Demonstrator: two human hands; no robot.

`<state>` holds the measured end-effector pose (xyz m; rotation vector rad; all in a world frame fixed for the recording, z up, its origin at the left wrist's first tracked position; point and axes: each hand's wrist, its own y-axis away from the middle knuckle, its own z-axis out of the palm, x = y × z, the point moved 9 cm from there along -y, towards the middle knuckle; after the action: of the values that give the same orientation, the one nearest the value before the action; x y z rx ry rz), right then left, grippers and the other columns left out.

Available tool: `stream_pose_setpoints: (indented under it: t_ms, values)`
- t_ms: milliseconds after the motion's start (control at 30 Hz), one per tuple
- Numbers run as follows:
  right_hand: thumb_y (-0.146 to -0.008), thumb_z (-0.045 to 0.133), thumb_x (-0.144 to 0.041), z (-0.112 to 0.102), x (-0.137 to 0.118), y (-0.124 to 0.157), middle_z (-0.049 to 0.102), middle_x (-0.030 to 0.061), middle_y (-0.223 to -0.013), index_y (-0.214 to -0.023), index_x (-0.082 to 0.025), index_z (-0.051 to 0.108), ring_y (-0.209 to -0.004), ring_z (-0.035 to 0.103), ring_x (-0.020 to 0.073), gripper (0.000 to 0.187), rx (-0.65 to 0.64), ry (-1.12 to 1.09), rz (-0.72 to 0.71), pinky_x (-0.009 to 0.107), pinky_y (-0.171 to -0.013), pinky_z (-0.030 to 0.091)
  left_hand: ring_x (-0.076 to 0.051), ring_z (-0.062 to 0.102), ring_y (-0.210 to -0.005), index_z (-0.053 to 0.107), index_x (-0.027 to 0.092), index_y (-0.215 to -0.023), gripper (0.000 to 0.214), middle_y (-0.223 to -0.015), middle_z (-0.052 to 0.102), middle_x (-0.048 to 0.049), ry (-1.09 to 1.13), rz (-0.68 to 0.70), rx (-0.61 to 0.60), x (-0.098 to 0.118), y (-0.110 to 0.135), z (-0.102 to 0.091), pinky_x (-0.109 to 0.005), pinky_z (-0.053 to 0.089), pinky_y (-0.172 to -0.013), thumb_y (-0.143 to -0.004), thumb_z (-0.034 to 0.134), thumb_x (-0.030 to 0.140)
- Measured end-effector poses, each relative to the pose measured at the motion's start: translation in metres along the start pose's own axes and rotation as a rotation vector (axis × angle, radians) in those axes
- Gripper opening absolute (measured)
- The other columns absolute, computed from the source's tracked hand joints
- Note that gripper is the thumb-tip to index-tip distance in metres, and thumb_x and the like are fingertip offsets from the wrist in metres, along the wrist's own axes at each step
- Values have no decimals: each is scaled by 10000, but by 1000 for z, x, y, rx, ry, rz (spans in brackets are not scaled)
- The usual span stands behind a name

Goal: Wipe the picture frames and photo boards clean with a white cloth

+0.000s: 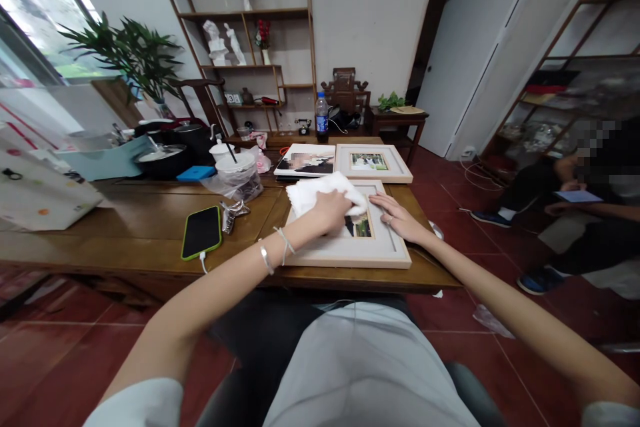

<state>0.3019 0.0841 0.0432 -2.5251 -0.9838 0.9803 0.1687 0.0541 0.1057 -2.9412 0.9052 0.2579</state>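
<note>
A light wooden picture frame [350,257] lies flat near the table's front edge, with a small photo [361,227] inside a wide white mat. My left hand [331,212] grips a white cloth [315,192], which rests over the frame's upper left part and partly covers the photo. My right hand [400,219] lies on the frame's right side with its fingers stretched out. Behind it is a second picture frame [405,170], also flat, next to a photo book or print [306,159].
On the wooden table [135,227] are a phone [201,232] with a cable, a plastic cup in a bag [237,170], dark pots [173,160] and a blue-labelled bottle [321,117]. To the right a seated person [595,180] holds a device. Shelves stand behind.
</note>
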Motion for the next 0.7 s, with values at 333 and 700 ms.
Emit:
stream_pose_setpoints:
  t_ms: [333, 700]
  values:
    - [-783, 437, -175, -1, -4, -1, 409, 76, -1413, -1301, -218, 479, -1336, 304, 280, 521, 4, 16, 13, 542, -1100, 212, -256, 461, -1183, 609, 166, -1097, 310, -1275, 522, -136, -93, 248, 292, 29, -49, -21, -454, 403, -935, -854, 461, 42]
    - [-771, 447, -154, 0, 1, -1, 425, 77, -1409, -1305, -211, 480, -1371, 247, 260, 537, -19, -24, 59, 517, -1120, 186, -288, 557, -1046, 652, 137, -980, 265, -1026, 642, -154, -163, 25, 67, -46, -20, 15, -505, 421, -855, -834, 450, 44]
